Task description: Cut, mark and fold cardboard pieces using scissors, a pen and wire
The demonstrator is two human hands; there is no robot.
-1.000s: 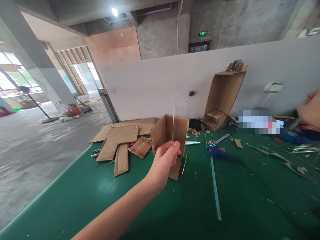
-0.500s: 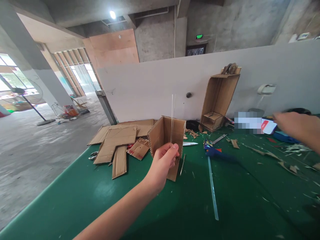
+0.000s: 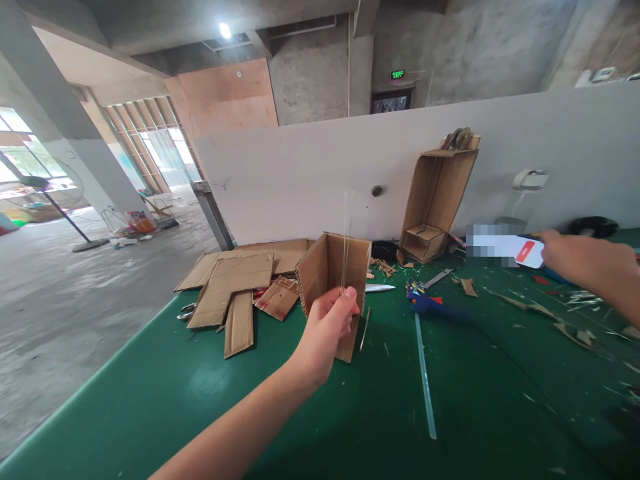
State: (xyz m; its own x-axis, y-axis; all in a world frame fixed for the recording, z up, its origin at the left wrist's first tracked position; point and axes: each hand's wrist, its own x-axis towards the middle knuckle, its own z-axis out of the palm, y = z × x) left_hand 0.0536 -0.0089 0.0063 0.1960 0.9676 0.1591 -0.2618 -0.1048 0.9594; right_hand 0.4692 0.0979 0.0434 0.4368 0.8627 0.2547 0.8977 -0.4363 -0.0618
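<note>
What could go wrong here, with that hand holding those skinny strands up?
The thin strands look slender and are pinched only near their lower part, so they might bend or slip from the left hand.

That hand is close to the folded cardboard in this view; a careless move could perhaps knock it.

A pointed, blade-like piece lies beside the cardboard and might nick a hand if it is sharp; I can't tell.
</note>
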